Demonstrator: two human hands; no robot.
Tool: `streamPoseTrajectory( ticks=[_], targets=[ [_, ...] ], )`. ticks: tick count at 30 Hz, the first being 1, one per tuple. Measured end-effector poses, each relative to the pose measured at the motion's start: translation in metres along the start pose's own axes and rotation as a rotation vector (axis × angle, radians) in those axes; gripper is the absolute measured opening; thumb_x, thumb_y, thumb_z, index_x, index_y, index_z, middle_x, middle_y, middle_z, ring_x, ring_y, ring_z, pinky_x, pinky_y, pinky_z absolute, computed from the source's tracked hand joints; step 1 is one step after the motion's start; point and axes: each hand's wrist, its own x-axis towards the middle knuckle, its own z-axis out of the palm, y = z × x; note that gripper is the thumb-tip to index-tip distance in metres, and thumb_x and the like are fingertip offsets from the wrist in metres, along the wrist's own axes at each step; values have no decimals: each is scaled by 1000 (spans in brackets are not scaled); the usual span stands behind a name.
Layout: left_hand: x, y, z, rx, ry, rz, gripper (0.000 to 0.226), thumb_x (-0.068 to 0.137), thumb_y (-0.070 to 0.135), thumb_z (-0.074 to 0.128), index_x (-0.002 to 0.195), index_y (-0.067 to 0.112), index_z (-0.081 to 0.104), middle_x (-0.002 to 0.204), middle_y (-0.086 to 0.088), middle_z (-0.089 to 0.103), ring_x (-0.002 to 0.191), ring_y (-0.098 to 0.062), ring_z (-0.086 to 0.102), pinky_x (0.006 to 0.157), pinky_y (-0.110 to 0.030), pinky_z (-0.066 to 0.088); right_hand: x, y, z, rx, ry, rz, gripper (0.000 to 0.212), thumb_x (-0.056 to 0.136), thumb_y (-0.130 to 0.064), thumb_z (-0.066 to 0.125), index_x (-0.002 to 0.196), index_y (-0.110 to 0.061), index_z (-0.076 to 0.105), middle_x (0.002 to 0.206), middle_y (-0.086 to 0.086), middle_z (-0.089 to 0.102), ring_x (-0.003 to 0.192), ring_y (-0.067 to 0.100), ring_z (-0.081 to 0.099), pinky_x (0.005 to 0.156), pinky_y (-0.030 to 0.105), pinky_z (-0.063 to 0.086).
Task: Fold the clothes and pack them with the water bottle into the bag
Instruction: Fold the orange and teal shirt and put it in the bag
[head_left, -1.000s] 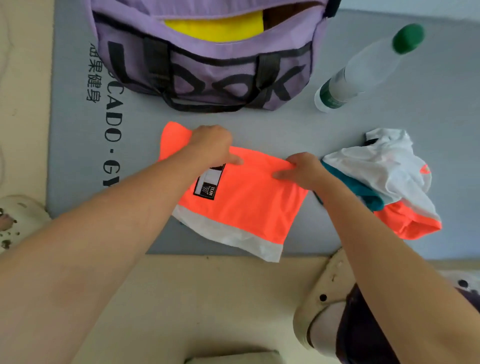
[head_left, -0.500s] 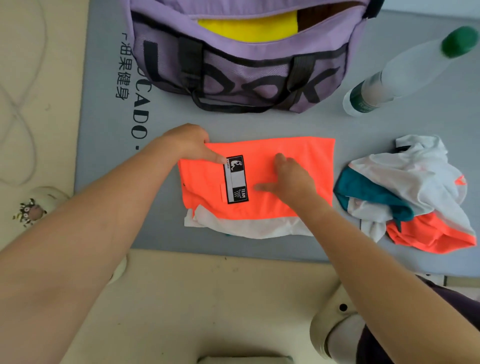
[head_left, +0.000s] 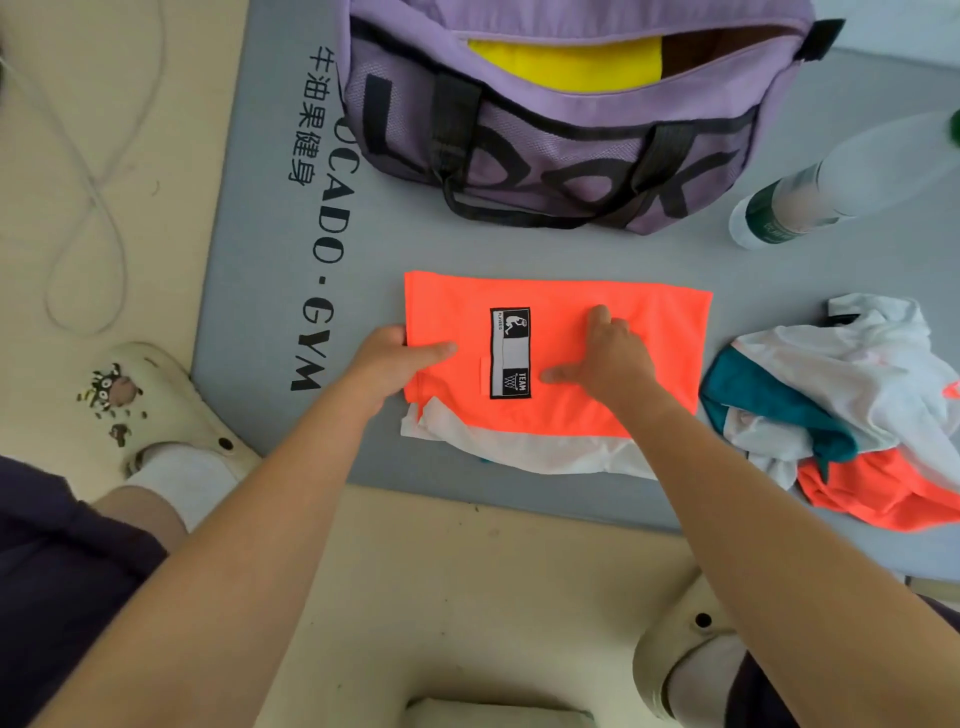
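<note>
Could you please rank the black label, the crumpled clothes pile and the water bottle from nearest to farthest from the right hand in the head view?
From the right hand:
1. Black label, just left.
2. Crumpled clothes pile, to the right.
3. Water bottle, far upper right.

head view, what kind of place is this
Probably a gym or workout room floor. The grey exercise mat is printed with "GYM", a purple duffel bag sits open on it, and both hands work an orange sports garment beside a water bottle.

A gym, by the grey exercise mat (head_left: 260, 270) printed "GYM" on a cream floor (head_left: 467, 597).
</note>
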Motion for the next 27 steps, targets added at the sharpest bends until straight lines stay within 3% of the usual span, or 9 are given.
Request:
streamPoseTrajectory(
  ticks=[4, 8, 11, 14, 17, 19, 21, 24, 27],
  targets=[
    [-5, -7, 10, -19, 157, 82, 5, 91, 27, 68, 91, 22, 68, 94, 0, 72, 79, -10, 66, 69, -27, 52, -2, -1, 0, 2, 9, 12, 95, 62, -51, 86, 129, -6, 36, 125, 19, 50, 116, 39, 52, 93, 41, 42],
    [-14, -17, 18, -48, 400, 78, 25, 87, 37, 72, 78, 15, 65, 76, 1, 67, 69, -16, 61, 67, -31, 49, -3, -3, -1, 3, 10, 23, 95, 62, -52, 86, 129, -6, 36, 126, 19, 50, 116, 39, 51, 93, 41, 42],
    [-28, -35, 20, -61, 299, -20, 25, 82, 36, 77, 76, 13, 70, 72, 1, 69, 65, -15, 61, 57, -21, 48, -2, -3, -2, 3, 8, 25, 96, 61, -52, 86, 128, -6, 36, 126, 20, 50, 116, 40, 52, 93, 42, 42],
    [-35, -46, 21, -47, 217, -32, 25, 89, 31, 71, 89, 6, 72, 86, -4, 70, 78, -18, 62, 74, -29, 50, -1, -1, -1, 4, 11, 26, 97, 60, -53, 86, 129, -6, 36, 126, 20, 50, 116, 40, 52, 93, 42, 42],
    [-35, -43, 25, -55, 253, 14, 18, 98, 31, 58, 94, 16, 68, 95, -4, 70, 85, -19, 63, 82, -33, 50, -2, 2, 1, 27, 23, 16, 93, 64, -51, 85, 129, -5, 37, 124, 20, 51, 114, 39, 53, 90, 41, 42],
    [-34, -42, 29, 1, 312, 26, 24, 99, 31, 53, 83, 15, 61, 79, -3, 60, 71, -17, 54, 70, -33, 43, -6, 11, 2, 128, 66, -31, 76, 72, -43, 81, 123, -3, 41, 118, 20, 53, 107, 37, 54, 83, 39, 40],
    [-35, -46, 34, 29, 397, 29, 37, 97, 35, 55, 66, 17, 45, 64, 2, 44, 58, -14, 40, 60, -32, 32, -17, 29, 1, 266, 220, -32, 54, 78, -32, 77, 112, -3, 46, 111, 19, 54, 100, 36, 53, 76, 37, 35],
    [-40, -53, 40, 61, 395, -1, 29, 87, 45, 67, 75, 20, 59, 71, 7, 60, 65, -8, 56, 58, -29, 41, -42, 69, 5, 336, 550, 204, 47, 78, -27, 74, 109, -3, 49, 112, 21, 51, 103, 38, 50, 81, 42, 40],
    [-43, -55, 45, 120, 362, -21, 25, 85, 40, 69, 92, 16, 66, 86, 1, 68, 80, -18, 63, 71, -33, 49, -63, 100, 18, 477, 454, 406, 44, 81, -35, 72, 100, -4, 48, 96, 14, 56, 92, 33, 53, 78, 41, 42]
  ],
)
